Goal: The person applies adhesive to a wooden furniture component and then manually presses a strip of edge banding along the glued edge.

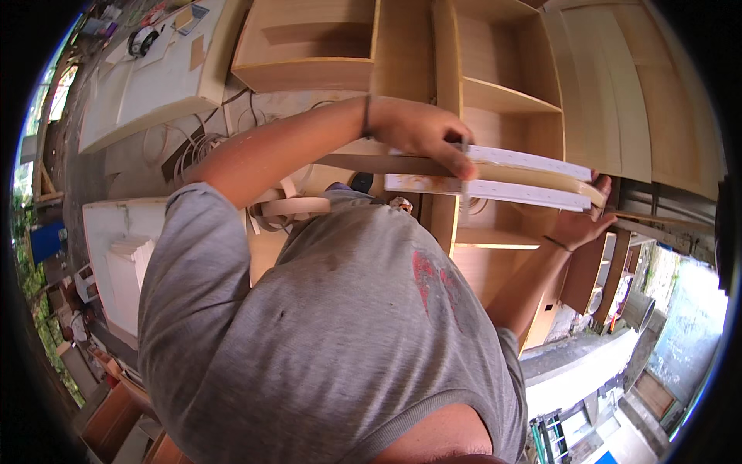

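Seemingly pinches a flat brown strip (pixel 363 162) with left grip (pixel 421 131), clasping a long white-and-tan board's (pixel 533 195) right end with right grip (pixel 586 224), likely for steadiness.

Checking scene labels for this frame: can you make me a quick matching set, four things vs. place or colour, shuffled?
Things:
1. Left hand
2. Right hand
3. T-shirt
4. Coiled strip

Places and colours:
A. Grey, with red marks
B. At the right end of the white strips
C. Beige, below the left forearm in the picture
D. Toward the left end of the white strips

Pairs: 1-D, 2-B, 3-A, 4-C
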The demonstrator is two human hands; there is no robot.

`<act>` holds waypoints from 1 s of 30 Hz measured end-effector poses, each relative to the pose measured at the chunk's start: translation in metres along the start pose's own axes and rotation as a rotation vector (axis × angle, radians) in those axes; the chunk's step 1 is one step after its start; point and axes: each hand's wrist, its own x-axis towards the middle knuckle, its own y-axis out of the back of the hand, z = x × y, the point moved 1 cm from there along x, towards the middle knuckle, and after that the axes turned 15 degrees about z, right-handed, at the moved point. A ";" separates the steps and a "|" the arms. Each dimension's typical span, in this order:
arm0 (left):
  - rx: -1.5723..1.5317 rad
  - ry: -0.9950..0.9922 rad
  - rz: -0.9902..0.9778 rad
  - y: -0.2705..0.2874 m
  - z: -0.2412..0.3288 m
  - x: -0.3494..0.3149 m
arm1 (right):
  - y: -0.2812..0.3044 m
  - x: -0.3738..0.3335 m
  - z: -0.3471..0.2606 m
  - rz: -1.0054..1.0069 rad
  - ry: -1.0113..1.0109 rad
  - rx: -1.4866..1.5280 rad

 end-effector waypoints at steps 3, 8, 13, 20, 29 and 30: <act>0.046 -0.001 -0.031 -0.005 0.011 0.014 | -0.029 -0.027 0.032 0.025 0.088 0.032; -0.184 0.009 -0.089 -0.002 0.004 0.024 | -0.058 -0.040 0.035 -0.130 0.070 0.177; -0.266 0.037 -0.116 0.000 -0.007 0.021 | -0.046 -0.025 0.032 -0.119 0.151 0.169; -0.201 -0.019 -0.045 0.004 -0.001 0.014 | -0.060 -0.027 0.012 -0.010 0.135 0.066; -0.113 0.034 0.019 0.000 -0.002 0.024 | -0.075 -0.023 0.053 -0.222 -0.236 0.608; -0.094 0.037 0.021 0.000 -0.004 0.025 | -0.074 -0.019 0.056 -0.164 -0.189 0.544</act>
